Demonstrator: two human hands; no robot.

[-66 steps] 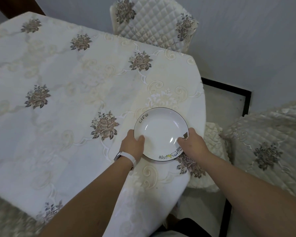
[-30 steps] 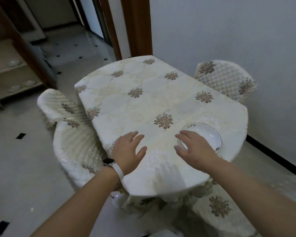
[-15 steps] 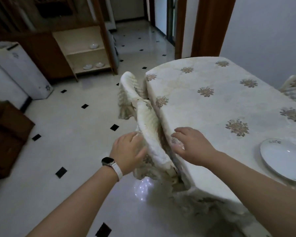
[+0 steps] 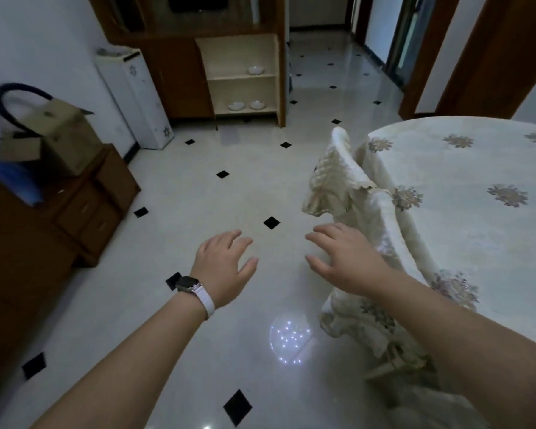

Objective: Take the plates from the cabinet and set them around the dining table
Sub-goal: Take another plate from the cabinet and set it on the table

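Head view, left hand (image 4: 222,267) and right hand (image 4: 344,258) outstretched over floor (image 4: 198,187), fingers spread, holding nothing

A home dining room: clothed table (image 4: 464,230), covered chair (image 4: 338,178), wooden cabinet (image 4: 242,75) (plates inside).

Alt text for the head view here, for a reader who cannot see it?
The left hand and the right hand hover open and empty above a pale tiled floor. Ahead stands an open pale wooden cabinet holding white dishes; at right, a dining table under a floral cloth and a quilted chair.
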